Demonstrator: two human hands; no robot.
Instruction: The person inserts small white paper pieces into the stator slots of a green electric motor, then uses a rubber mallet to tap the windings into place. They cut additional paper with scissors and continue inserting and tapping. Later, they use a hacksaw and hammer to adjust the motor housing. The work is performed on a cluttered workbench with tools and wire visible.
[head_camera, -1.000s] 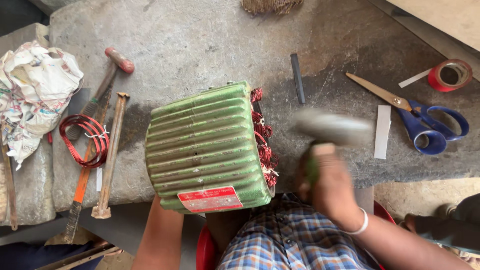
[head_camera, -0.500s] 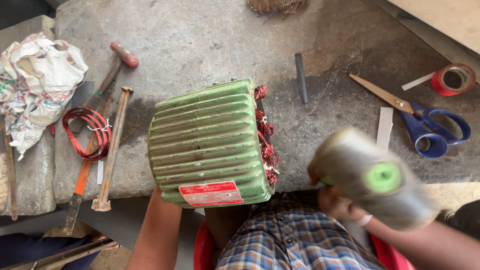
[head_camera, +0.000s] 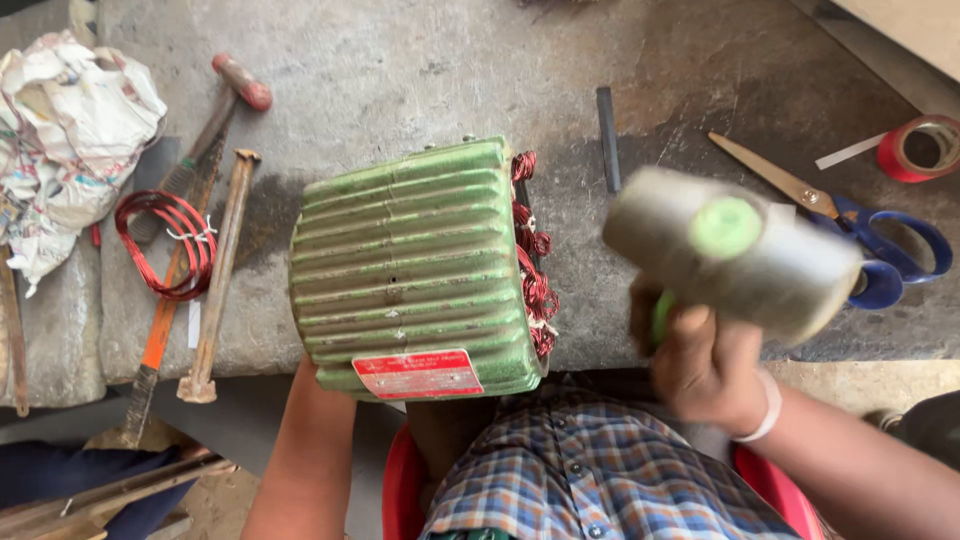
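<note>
Two hands work at the near edge of a stone bench (head_camera: 420, 60). The right hand (head_camera: 705, 365) has its fingers wrapped tight round a green handle, holding a mallet (head_camera: 735, 250) raised and blurred just right of a green ribbed stator (head_camera: 415, 270); the head sits level with the exposed end, which fits a swing aimed at that side. The stator lies on its side at the near edge, its copper windings (head_camera: 532, 255) bulging from the right end and a red plate on the face toward the person. The left hand is hidden behind the stator; only the forearm (head_camera: 305, 450) shows, reaching up under the near edge, likely bracing the casing, though I cannot tell how its fingers lie. Along the left edge lie a hammer (head_camera: 205, 125), a long chisel (head_camera: 220, 270), an orange-handled tool (head_camera: 155, 340) and a coil of red wire (head_camera: 165, 240), all within reach, with crumpled paper (head_camera: 70, 120) at the far left corner. To the right, well apart from the stator, are a dark bar (head_camera: 607, 138), blue-handled scissors (head_camera: 850, 225) and a red tape roll (head_camera: 915, 148).
</note>
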